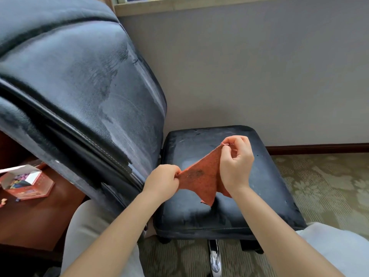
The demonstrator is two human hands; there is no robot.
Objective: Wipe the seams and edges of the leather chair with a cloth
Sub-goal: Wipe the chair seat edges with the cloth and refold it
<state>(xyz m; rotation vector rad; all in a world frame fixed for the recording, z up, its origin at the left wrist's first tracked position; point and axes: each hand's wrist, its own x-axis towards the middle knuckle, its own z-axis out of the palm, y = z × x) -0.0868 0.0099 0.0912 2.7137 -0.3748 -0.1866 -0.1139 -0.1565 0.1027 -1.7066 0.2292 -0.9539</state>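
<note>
Both hands (163, 181) (236, 162) stretch cloth (201, 180).

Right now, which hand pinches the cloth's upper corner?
The right hand: it pinches the orange cloth at its top corner, over the seat cushion. The left hand grips the lower, left corner.

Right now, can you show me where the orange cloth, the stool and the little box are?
cloth (201, 176), head view, its stretched middle.
stool (265, 196), head view, bare seat top.
box (30, 183), head view, its open front.
</note>
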